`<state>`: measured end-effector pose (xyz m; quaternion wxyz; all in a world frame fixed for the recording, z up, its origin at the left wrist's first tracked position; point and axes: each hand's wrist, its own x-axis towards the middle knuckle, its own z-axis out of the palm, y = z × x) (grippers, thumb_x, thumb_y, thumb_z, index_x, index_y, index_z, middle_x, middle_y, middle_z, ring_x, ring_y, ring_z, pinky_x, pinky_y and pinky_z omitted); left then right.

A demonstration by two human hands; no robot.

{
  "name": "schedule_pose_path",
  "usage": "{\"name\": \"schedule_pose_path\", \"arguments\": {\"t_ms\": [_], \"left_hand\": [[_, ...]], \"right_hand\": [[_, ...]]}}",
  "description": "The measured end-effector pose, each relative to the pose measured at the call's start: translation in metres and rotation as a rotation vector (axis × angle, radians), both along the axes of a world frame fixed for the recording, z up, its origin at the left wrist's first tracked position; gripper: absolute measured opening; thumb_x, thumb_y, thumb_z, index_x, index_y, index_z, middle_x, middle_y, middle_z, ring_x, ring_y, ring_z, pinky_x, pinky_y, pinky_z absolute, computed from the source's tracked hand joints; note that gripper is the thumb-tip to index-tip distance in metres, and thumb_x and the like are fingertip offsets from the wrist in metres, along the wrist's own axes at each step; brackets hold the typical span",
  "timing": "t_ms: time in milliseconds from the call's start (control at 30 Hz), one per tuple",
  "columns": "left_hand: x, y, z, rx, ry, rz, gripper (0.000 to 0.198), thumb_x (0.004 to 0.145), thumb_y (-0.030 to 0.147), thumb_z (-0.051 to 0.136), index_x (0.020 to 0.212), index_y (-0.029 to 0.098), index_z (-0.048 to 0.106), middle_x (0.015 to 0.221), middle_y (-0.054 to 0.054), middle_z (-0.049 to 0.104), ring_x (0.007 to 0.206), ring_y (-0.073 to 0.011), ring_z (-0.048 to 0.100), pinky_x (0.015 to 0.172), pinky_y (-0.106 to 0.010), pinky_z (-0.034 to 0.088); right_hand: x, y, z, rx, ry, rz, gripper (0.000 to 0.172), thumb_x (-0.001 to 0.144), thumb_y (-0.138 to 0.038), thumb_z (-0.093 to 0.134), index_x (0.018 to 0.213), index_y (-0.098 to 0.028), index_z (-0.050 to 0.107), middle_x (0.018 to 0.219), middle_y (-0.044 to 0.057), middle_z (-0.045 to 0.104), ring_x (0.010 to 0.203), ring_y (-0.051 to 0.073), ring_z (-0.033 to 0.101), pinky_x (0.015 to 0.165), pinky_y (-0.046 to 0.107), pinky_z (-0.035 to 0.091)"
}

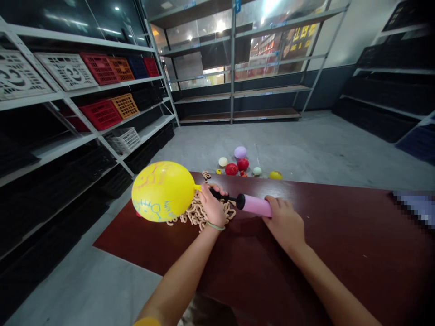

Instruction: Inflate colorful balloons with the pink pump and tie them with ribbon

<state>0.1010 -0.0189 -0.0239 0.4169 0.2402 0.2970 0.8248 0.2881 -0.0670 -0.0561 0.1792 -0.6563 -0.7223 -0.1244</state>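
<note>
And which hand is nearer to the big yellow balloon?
Left. The left hand is at the neck of the yellow balloon; the right hand is farther away, around the pink pump barrel.

Reaches forward with left arm (pixel 185 269), forward and inward with right arm (pixel 335 283) | grips with curled left hand (pixel 213 207) | grips palm-down with right hand (pixel 287 224), apart from left

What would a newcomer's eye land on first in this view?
Probably the big yellow balloon with doodles, left of centre, its neck at the left grip. Next, the pink-and-black pump, held between the left grip and the right grip over the dark red table. Beyond the table's far edge, colourful round objects cluster near the middle.
</note>
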Motion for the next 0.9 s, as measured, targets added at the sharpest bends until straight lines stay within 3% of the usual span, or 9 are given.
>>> {"name": "schedule_pose_path", "arguments": {"t_ms": [167,300,467,600,733,900], "left_hand": [[0.009,-0.002,-0.007,-0.025,0.012,-0.073,0.033,0.092,0.051,0.05,0.08,0.021,0.043,0.064,0.004,0.049,0.049,-0.0097,0.051,0.052,-0.026,0.048],[-0.003,0.002,0.001,-0.038,-0.001,-0.062,0.033,0.093,0.049,0.049,0.078,0.02,0.044,0.065,0.004,0.048,0.05,-0.0102,0.052,0.054,-0.027,0.049],[-0.017,0.004,0.012,0.026,-0.051,-0.001,0.027,0.094,0.043,0.05,0.08,0.021,0.044,0.066,0.004,0.048,0.052,-0.0107,0.051,0.053,-0.027,0.048],[-0.007,-0.001,0.01,0.007,-0.062,0.01,0.033,0.093,0.049,0.051,0.077,0.021,0.043,0.064,0.004,0.046,0.049,-0.0092,0.047,0.051,-0.025,0.046],[0.012,-0.008,0.003,0.006,-0.024,-0.046,0.033,0.092,0.052,0.051,0.08,0.022,0.042,0.063,0.004,0.046,0.048,-0.0095,0.048,0.05,-0.025,0.045],[0.01,-0.008,0.005,-0.023,0.039,-0.072,0.033,0.094,0.05,0.047,0.078,0.022,0.042,0.065,0.004,0.047,0.048,-0.01,0.051,0.051,-0.026,0.047]], "right_hand": [[-0.019,-0.008,0.001,-0.008,-0.01,0.118,0.045,0.082,-0.022,0.061,0.125,-0.026,0.049,0.103,0.004,0.062,0.096,0.022,0.054,0.062,0.03,0.038],[0.004,0.001,0.004,0.016,-0.022,0.17,0.047,0.081,-0.02,0.061,0.126,-0.025,0.05,0.107,0.005,0.063,0.096,0.023,0.054,0.071,0.031,0.042],[0.029,0.005,0.007,0.044,-0.031,0.073,0.04,0.082,-0.022,0.06,0.121,-0.024,0.052,0.108,0.006,0.062,0.098,0.024,0.053,0.073,0.032,0.042],[0.008,-0.004,0.007,0.037,-0.049,0.002,0.044,0.083,-0.027,0.059,0.125,-0.022,0.048,0.099,0.006,0.062,0.091,0.023,0.054,0.061,0.03,0.037],[-0.017,-0.012,0.005,0.026,-0.023,0.067,0.044,0.085,-0.027,0.057,0.127,-0.024,0.046,0.101,0.006,0.062,0.093,0.023,0.055,0.061,0.029,0.036],[-0.011,-0.009,0.006,-0.004,-0.045,0.125,0.042,0.082,-0.025,0.059,0.122,-0.026,0.05,0.1,0.004,0.063,0.091,0.022,0.055,0.061,0.03,0.035]]}}
